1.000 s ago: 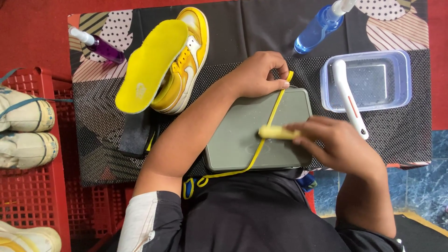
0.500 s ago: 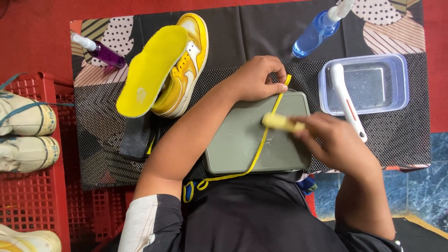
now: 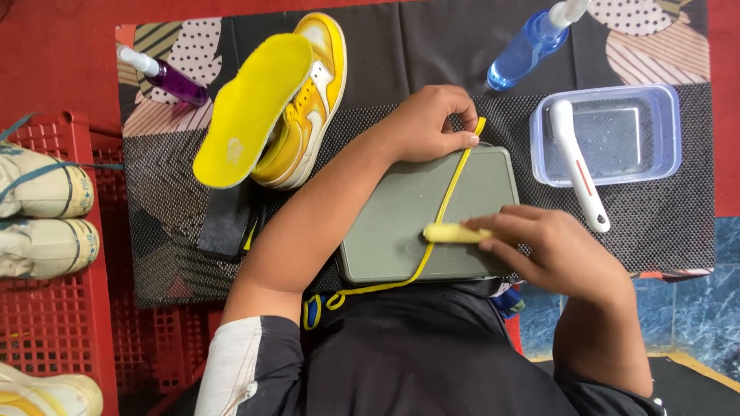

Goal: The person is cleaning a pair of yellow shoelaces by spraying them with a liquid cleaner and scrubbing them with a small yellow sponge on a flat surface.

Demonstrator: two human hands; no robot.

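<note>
Matt grey-green plastic on the tray lid (image 3: 401,223), finely speckled, and across it runs a flat woven yellow shoelace (image 3: 451,192), pinched by the left hand (image 3: 432,123) at the far edge while the right hand (image 3: 551,246) presses a pale yellow, smooth plastic brush handle (image 3: 451,233) onto the cloth lace. Far left, the yellow shoe (image 3: 312,108) shows glossy leather-like panels and its insole (image 3: 250,108) a dull, foamy face, all on a black rubbery mesh mat (image 3: 169,192) with a rough, dimpled grain. On the right, 1 clear plastic tub (image 3: 671,131) gleams around a smooth white plastic brush (image 3: 576,162), beside a translucent blue spray bottle (image 3: 524,54), and the near-left red crate (image 3: 54,323) is hard plastic lattice.
</note>
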